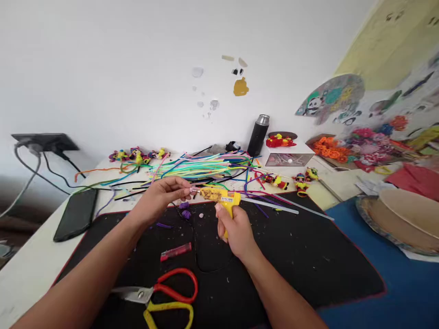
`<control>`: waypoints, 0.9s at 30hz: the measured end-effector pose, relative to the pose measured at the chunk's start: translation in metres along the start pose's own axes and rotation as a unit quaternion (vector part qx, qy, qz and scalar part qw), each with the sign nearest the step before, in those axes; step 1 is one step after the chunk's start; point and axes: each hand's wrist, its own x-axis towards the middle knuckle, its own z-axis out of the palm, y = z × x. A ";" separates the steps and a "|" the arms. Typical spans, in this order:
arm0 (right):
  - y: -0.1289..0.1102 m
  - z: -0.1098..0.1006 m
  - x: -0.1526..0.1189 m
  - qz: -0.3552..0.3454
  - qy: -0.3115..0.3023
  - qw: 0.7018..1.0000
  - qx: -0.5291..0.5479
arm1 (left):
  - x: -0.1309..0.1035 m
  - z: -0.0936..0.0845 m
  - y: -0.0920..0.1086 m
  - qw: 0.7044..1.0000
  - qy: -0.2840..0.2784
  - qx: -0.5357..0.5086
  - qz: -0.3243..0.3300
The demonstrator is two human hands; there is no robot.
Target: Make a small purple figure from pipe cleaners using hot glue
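Note:
My right hand [236, 230] is wrapped round the handle of a yellow hot glue gun [224, 199], which has brown stains near its front. A clear glue stick [270, 205] sticks out behind it. At the nozzle, the fingertips of my left hand [171, 191] pinch a small pinkish piece [195, 189]; its kind is too small to make out. Below the hands, small purple fuzzy pieces [185, 214] lie on the black mat [274, 274]. Nearer to me are a red lighter [176, 252] and scissors [171, 288] with one red and one yellow handle.
Coloured pipe cleaners [202, 165] are heaped behind the hands. A black flask [258, 136] stands by a white box [290, 157]. Small pipe-cleaner figures [301, 185] sit to the right. At left lie a phone [77, 214] and cables below a power strip [46, 142].

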 end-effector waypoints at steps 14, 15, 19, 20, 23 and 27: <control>-0.005 0.000 0.000 0.018 0.002 1.000 0.020 | 0.001 -0.002 -0.002 1.000 0.001 -0.021 0.012; -0.005 0.000 0.000 0.020 0.002 1.000 0.022 | 0.001 -0.002 -0.002 1.000 0.000 -0.020 0.012; -0.005 0.001 0.000 0.023 0.003 0.999 0.029 | 0.000 -0.002 0.000 1.000 -0.002 -0.023 0.010; -0.005 0.001 0.000 0.024 0.003 0.999 0.028 | 0.000 -0.002 0.001 1.000 -0.001 -0.024 0.010; -0.006 0.001 0.000 0.024 0.005 0.999 0.023 | -0.001 -0.001 0.002 1.000 0.000 -0.024 0.011; -0.008 0.001 -0.001 0.023 0.006 0.999 0.024 | -0.001 -0.001 0.002 1.000 -0.001 -0.017 0.010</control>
